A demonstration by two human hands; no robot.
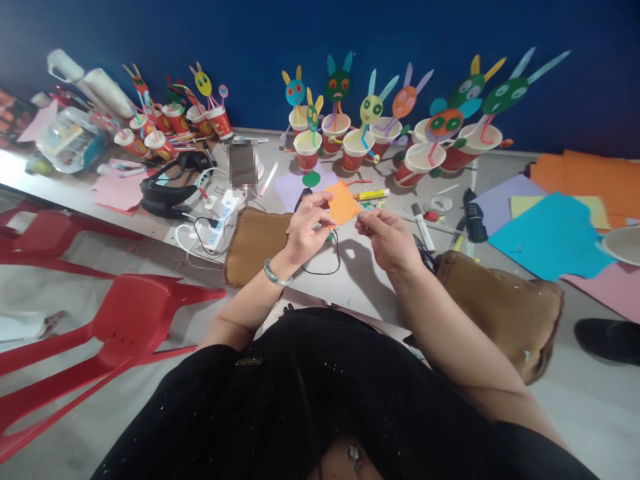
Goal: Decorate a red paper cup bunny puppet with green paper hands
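Watching remotely, I see the left hand (pixel 306 228) pinching orange paper (pixel 344 202); the right hand (pixel 391 237), fingertips together, meets its right corner.

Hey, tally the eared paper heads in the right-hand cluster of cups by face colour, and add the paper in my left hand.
Green heads: 4
Orange heads: 2
Blue head: 1
Yellow head: 1
Orange paper in your left hand: 1
Total: 9

Pale table (pixel 365 287) | paper cups (pixel 307 162) | power strip (pixel 223 215) | purple paper (pixel 287 190) | white marker (pixel 425 230)
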